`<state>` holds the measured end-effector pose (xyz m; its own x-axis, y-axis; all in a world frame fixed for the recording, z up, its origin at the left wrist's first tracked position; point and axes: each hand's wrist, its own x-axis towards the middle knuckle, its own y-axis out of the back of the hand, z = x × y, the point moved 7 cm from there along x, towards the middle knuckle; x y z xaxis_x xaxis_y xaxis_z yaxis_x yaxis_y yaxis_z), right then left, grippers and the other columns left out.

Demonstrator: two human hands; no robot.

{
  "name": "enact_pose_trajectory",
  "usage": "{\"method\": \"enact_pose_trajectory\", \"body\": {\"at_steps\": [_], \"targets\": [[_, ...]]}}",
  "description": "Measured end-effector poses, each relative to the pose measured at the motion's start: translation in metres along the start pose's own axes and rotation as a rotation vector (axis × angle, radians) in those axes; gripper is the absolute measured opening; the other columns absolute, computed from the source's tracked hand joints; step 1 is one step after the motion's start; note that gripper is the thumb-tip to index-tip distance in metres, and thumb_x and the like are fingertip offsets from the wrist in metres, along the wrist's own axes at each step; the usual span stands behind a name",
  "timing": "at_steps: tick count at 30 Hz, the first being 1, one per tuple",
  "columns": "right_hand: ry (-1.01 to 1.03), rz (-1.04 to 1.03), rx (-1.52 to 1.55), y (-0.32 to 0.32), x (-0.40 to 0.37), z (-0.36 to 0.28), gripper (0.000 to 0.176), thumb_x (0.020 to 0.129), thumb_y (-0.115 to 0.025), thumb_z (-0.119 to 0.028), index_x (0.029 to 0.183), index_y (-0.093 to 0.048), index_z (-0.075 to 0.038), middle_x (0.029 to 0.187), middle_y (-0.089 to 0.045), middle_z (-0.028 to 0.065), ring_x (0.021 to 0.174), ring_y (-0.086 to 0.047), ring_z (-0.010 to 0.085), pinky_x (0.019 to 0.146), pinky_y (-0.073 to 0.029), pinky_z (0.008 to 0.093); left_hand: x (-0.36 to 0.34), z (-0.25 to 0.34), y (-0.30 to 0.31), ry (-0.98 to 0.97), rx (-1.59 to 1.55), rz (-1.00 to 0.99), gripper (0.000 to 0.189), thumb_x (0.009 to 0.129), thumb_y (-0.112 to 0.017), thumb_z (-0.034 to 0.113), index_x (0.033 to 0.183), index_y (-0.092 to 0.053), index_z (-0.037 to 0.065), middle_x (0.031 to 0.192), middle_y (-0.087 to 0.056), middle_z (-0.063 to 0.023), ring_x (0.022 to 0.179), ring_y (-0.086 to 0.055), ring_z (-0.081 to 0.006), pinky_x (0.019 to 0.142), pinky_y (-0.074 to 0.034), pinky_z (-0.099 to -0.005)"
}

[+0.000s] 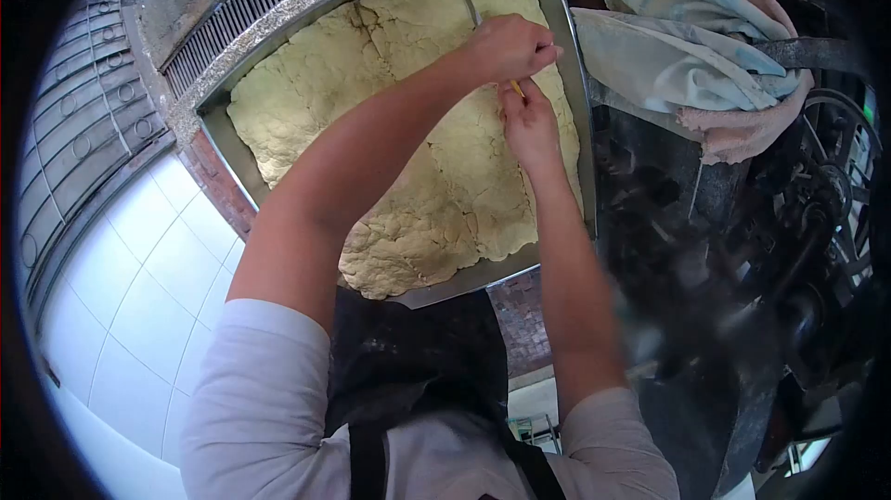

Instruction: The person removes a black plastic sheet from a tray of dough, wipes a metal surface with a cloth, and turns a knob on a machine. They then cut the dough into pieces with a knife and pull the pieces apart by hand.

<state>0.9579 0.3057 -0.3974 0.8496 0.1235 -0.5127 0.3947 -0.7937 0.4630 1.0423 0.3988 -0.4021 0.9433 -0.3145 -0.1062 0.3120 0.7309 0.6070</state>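
Note:
A thick pale-yellow slab of what looks like dough (390,129), with a cracked, uneven surface, fills most of a large metal tray (575,129). Over its upper right part, my left hand (510,50) is closed in a fist around a knife. The knife's narrow grey blade (476,16) sticks out beyond that fist towards the far edge and touches the slab. Just below, my right hand (532,124) pinches the knife's yellow handle end (517,89) between thumb and fingers. Part of the knife is hidden under my left hand. Several lines and cracks run across the slab.
Crumpled cloths (687,45) lie right of the tray, above dark machinery (724,250). A metal grille (260,8) runs along the upper left. White tiles (148,287) and a barred metal panel (83,120) are at left. My dark apron (418,342) is close to the tray's near edge.

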Motion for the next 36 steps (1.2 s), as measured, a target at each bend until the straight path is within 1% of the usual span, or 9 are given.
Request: {"method": "enact_pose_trajectory", "body": {"at_steps": [7,14,16,17,21,26,29,31,36], "targets": [[0.007,-0.013,-0.256,-0.006,0.018,-0.021,0.040,0.101,-0.049,-0.036,0.119,-0.062,-0.002,0.101,-0.067,0.0281,0.098,-0.062,0.0483,0.083,-0.049,0.0507,0.018,-0.026,-0.011,0.069,0.065,-0.142,0.044,0.094,-0.054,0.048,0.080,-0.070,0.009,0.077,-0.069,-0.0151,0.079,-0.067,-0.0367,0.076,-0.054,-0.0482],[-0.078,-0.060,-0.393,-0.025,0.028,0.016,0.034,0.102,-0.043,-0.029,0.122,-0.053,-0.004,0.100,-0.066,0.0307,0.094,-0.061,0.0509,0.080,-0.050,0.0574,0.017,-0.054,-0.045,0.072,0.079,-0.128,0.050,0.095,-0.052,0.050,0.075,-0.066,0.007,0.069,-0.062,-0.0152,0.071,-0.063,-0.0363,0.070,-0.051,-0.0475],[0.130,-0.029,-0.438,-0.023,-0.003,0.040,0.032,0.102,-0.041,-0.030,0.116,-0.054,-0.005,0.086,-0.063,0.0344,0.081,-0.060,0.0549,0.073,-0.047,0.0638,-0.005,-0.035,-0.068,0.108,0.015,-0.162,0.047,0.095,-0.054,0.047,0.072,-0.064,0.007,0.067,-0.061,-0.0138,0.069,-0.061,-0.0361,0.066,-0.049,-0.0469],[-0.028,-0.109,-0.415,-0.013,-0.028,0.048,0.030,0.100,-0.044,-0.025,0.120,-0.051,-0.003,0.100,-0.061,0.0333,0.084,-0.061,0.0525,0.070,-0.049,0.0602,-0.024,-0.030,-0.101,0.136,-0.028,-0.183,0.044,0.094,-0.056,0.044,0.071,-0.063,0.007,0.067,-0.061,-0.0132,0.068,-0.061,-0.0360,0.064,-0.048,-0.0469],[-0.130,-0.164,-0.428,0.030,-0.178,0.144,0.033,0.099,-0.045,-0.021,0.129,-0.048,-0.007,0.124,-0.054,0.0288,0.090,-0.061,0.0500,0.072,-0.050,0.0575,-0.121,0.082,-0.225,-0.225,-0.137,-0.156,0.020,0.082,-0.064,0.026,0.072,-0.065,0.009,0.070,-0.064,-0.0135,0.068,-0.063,-0.0366,0.063,-0.049,-0.0485],[-0.395,-0.285,-0.555,0.064,-0.283,0.168,0.033,0.102,-0.041,-0.026,0.128,-0.048,-0.006,0.111,-0.063,0.0282,0.091,-0.061,0.0516,0.078,-0.047,0.0615,-0.202,0.149,-0.323,0.023,-0.513,-0.316,0.031,0.088,-0.061,0.039,0.078,-0.069,0.011,0.076,-0.067,-0.0167,0.071,-0.065,-0.0395,0.065,-0.051,-0.0500],[-0.420,-0.255,-0.674,0.081,-0.303,0.163,0.035,0.102,-0.042,-0.027,0.128,-0.048,-0.005,0.105,-0.065,0.0285,0.092,-0.062,0.0504,0.081,-0.047,0.0611,-0.217,0.186,-0.334,0.005,-0.633,-0.460,0.038,0.090,-0.056,0.044,0.088,-0.073,0.010,0.077,-0.066,-0.0182,0.079,-0.065,-0.0411,0.073,-0.051,-0.0514],[-0.767,-0.459,-0.689,0.088,-0.301,0.145,0.040,0.101,-0.042,-0.027,0.134,-0.045,-0.005,0.111,-0.064,0.0274,0.096,-0.062,0.0491,0.082,-0.048,0.0588,-0.225,0.194,-0.327,0.064,-0.760,-0.508,0.038,0.092,-0.055,0.044,0.091,-0.073,0.010,0.079,-0.065,-0.0188,0.081,-0.064,-0.0424,0.075,-0.051,-0.0514],[-0.569,-0.526,-0.717,0.116,-0.268,0.019,0.038,0.097,-0.048,-0.022,0.127,-0.045,0.001,0.105,-0.065,0.0304,0.095,-0.063,0.0498,0.080,-0.049,0.0578,-0.186,0.206,-0.204,0.061,-0.952,-0.365,0.044,0.095,-0.055,0.047,0.082,-0.066,0.006,0.074,-0.065,-0.0188,0.077,-0.066,-0.0394,0.067,-0.051,-0.0484]]}}
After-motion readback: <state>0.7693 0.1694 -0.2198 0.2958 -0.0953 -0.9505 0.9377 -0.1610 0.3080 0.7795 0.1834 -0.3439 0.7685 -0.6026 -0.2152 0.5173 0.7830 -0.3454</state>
